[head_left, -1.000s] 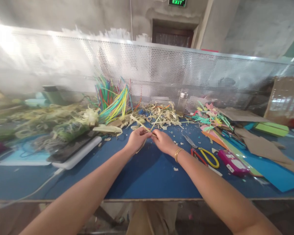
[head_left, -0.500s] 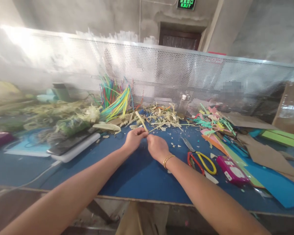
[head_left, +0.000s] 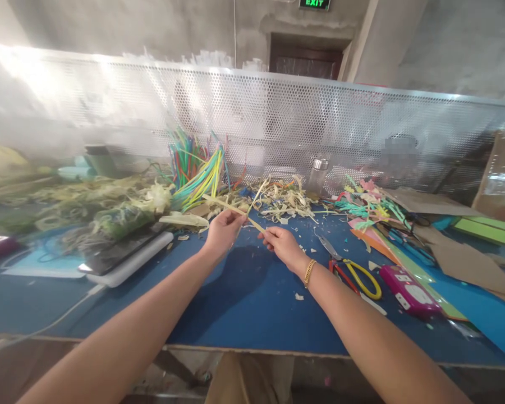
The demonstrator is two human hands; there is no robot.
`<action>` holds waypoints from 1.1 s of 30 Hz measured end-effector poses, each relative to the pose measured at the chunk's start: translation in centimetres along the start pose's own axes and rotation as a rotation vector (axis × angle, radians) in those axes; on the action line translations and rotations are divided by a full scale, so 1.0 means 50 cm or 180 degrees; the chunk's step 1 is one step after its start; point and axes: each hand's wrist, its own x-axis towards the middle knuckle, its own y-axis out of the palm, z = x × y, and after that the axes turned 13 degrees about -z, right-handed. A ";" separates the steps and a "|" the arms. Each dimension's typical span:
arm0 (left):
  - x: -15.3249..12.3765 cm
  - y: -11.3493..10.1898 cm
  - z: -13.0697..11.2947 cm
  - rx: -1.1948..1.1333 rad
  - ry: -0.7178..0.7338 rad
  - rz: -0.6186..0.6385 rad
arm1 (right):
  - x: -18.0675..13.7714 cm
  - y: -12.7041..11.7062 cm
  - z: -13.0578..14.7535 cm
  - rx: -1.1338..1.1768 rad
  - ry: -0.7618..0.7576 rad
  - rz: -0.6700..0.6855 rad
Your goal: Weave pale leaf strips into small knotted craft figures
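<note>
Over the blue tabletop (head_left: 235, 297) both hands are closed on pale yellow strips that look like dried husk. My left hand (head_left: 224, 231) pinches where two strips cross; one strip (head_left: 258, 193) sticks up to the right and the other (head_left: 214, 200) runs out to the upper left. My right hand (head_left: 283, 244), a short way to the right, pinches the lower end of the long strip. Closest to my right hand are scissors (head_left: 340, 261) with one red and one yellow handle loop. A heap of pale curled strips (head_left: 288, 202) lies beyond the hands.
Bundled coloured stems (head_left: 200, 168) and a clear bottle (head_left: 318, 175) stand along the perforated metal screen (head_left: 294, 123). At right are a magenta box (head_left: 410, 290), coloured paper (head_left: 480, 308) and cardboard (head_left: 471, 258). Leftward sit a corded white device (head_left: 130, 261) and tangled greenish fibres (head_left: 122, 216).
My hands have moved apart, my right hand going right and slightly down, and a strip now stretches between them. The upper strip ends have shifted, one now pointing left. The camera view has moved slightly.
</note>
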 end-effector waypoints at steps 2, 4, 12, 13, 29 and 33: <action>-0.001 -0.002 -0.004 -0.0054 -0.0084 0.0048 | -0.002 0.001 0.003 0.0212 0.0180 0.0041; -0.005 -0.003 -0.006 -0.0074 -0.0222 0.0211 | -0.005 0.002 0.009 0.0376 0.0298 0.0111; -0.011 -0.004 -0.007 -0.0147 -0.0514 0.0337 | -0.013 -0.007 0.037 0.0708 0.0557 -0.0025; -0.011 -0.004 -0.006 -0.0151 -0.0525 0.0321 | -0.013 -0.009 0.038 0.0758 0.0702 -0.0051; -0.020 0.001 -0.010 -0.0208 -0.0507 0.0434 | -0.011 0.001 0.020 0.0652 0.0347 0.0096; -0.023 0.001 -0.017 -0.0062 -0.0481 0.0331 | -0.010 -0.002 0.013 -0.0359 -0.0585 -0.0093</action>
